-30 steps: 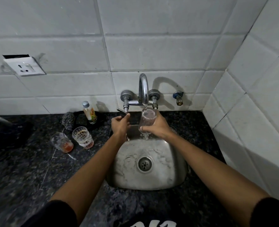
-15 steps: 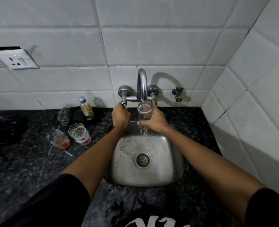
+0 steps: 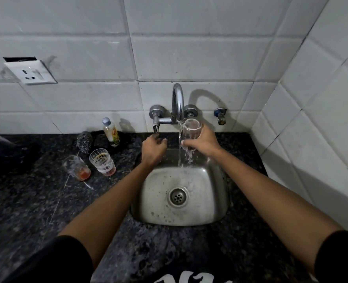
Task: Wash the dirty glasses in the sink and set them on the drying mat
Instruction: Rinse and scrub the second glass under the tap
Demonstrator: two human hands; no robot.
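The right hand grips a glass tilted beside the tap stream over the sink to catch runoff, the left hand curls at the valve, apparently regulating flow, while two dirty glasses wait at nine o'clock on the counter.

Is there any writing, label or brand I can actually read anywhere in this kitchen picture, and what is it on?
Small clear bottle with a grey cap: yellow label with red print, too blurred to read.
Black shirt at the bottom edge: large white letters, cut off by the frame, unreadable.
White wall socket: no writing visible.
Nothing else carries text.
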